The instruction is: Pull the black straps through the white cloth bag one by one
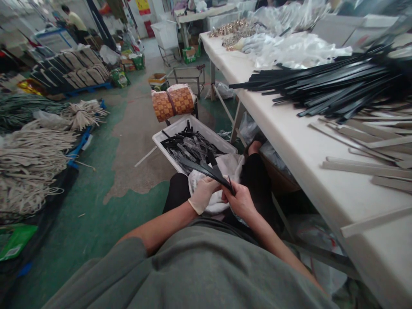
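Observation:
My left hand (205, 193), in a thin pale glove, is closed around a black strap (206, 171) above my lap. My bare right hand (238, 198) grips the same strap near its end, close beside the left. The strap reaches forward and to the left from my fingers, and a shorter black piece (213, 159) stands up next to it. A white cloth (233, 165) lies across my lap under both hands. Just beyond my knees, a white plastic bin (161, 139) holds many black strips and pieces in clear wrap.
To my right, a long white table (289, 141) carries a heap of black straps (322, 88), beige strips (367, 167) and plastic bags (299, 49). Bundled beige cords (32, 159) lie left on the floor. A checkered roll (172, 103) stands behind the bin. A person (75, 23) sits far back.

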Action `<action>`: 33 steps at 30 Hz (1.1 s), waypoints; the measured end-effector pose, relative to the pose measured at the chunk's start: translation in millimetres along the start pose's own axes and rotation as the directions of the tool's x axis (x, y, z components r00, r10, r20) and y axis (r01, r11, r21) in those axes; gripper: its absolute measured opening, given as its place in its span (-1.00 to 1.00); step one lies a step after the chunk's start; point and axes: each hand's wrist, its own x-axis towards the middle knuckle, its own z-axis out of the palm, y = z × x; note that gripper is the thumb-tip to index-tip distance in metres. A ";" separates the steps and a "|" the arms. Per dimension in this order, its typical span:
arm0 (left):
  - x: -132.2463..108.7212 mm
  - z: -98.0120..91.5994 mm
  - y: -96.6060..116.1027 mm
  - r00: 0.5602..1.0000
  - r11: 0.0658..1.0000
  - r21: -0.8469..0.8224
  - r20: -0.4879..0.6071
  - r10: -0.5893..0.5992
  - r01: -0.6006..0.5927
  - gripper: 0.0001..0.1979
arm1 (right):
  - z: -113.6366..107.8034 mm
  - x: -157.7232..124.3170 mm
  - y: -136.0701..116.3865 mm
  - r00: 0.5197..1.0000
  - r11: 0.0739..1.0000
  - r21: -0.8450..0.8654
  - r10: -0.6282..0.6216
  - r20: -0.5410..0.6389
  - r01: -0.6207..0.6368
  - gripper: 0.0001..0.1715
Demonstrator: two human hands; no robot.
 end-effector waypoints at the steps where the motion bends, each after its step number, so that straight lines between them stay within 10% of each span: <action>1: 1.6 -0.7 5.0 0.999 0.999 -0.034 -0.046 0.025 -0.027 -0.72 | -0.7 -1.0 1.3 1.000 1.000 -0.011 0.001 0.013 -0.001 -0.73; 26: 54.9 -19.1 82.6 0.940 0.974 0.072 -0.255 0.227 -0.215 -0.83 | 3.4 1.6 -5.0 0.959 0.988 -0.099 0.141 0.245 -0.120 -0.76; 33: 76.8 -9.7 174.1 0.942 0.813 0.519 -0.045 0.334 -0.264 -0.80 | -39.0 -3.9 51.7 0.967 0.976 0.168 0.173 -0.188 -0.141 -0.64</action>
